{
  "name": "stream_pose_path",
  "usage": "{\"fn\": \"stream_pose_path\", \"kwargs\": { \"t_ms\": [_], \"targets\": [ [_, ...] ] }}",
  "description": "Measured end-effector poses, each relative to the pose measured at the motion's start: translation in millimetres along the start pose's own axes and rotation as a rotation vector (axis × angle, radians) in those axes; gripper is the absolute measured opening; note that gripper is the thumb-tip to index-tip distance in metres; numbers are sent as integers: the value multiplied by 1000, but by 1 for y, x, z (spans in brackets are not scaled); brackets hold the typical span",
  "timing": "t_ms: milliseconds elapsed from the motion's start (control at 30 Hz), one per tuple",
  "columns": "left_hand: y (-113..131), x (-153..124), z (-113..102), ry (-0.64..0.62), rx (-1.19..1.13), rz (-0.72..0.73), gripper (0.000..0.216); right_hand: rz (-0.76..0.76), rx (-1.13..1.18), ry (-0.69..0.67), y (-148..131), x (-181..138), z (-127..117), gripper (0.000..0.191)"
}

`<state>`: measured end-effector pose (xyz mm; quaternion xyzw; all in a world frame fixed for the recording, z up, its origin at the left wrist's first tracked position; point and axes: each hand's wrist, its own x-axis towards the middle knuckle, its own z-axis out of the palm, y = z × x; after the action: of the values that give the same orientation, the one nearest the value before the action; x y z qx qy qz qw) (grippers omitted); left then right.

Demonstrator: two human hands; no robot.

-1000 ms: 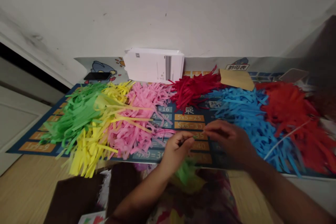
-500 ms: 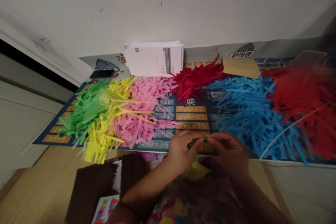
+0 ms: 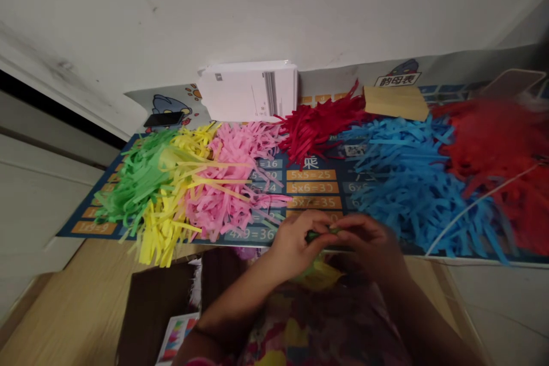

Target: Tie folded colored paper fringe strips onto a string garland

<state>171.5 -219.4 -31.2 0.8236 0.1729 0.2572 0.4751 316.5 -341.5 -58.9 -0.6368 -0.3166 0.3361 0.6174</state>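
My left hand [image 3: 298,240] and my right hand [image 3: 373,243] meet at the table's front edge, fingertips pinched close together. Between them is a small dark green twisted piece [image 3: 316,235], which looks like paper; the fingers cover most of it. Both hands are closed on it. Below the hands hangs a yellow-green tissue piece [image 3: 319,275], and I cannot tell whether it joins the green one. Nearest my left hand lies a pile of pink paper tassels [image 3: 223,200]. Blue tassels [image 3: 407,183] spread beside my right hand.
Green tassels [image 3: 132,177], yellow tassels [image 3: 163,234], dark red tassels [image 3: 317,126] and red tassels [image 3: 501,154] lie on the printed table mat [image 3: 313,187]. Against the wall are a white card stack [image 3: 244,91], a yellow paper [image 3: 397,102] and a dark phone-like object [image 3: 164,119]. A brown box [image 3: 150,309] stands below.
My fingertips have drawn closer together, and the right fingers now cover more of the green piece. The view has shifted slightly.
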Motion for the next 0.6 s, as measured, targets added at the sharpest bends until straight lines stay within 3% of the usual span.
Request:
{"fn": "stream_pose_path", "kwargs": {
  "t_ms": [100,300,433,600],
  "targets": [
    [-3,4,-1,-9,35,74,22,69,59,-47,1,3,-3,16],
    [-1,10,-3,-78,-10,111,29,-139,42,-69,-2,6,-4,16],
    [4,10,-5,-123,-51,143,24,-111,93,-148,-2,3,-8,17],
    [8,9,-3,-73,30,155,15,-143,53,-10,1,-7,-12,11]
  ]
}}
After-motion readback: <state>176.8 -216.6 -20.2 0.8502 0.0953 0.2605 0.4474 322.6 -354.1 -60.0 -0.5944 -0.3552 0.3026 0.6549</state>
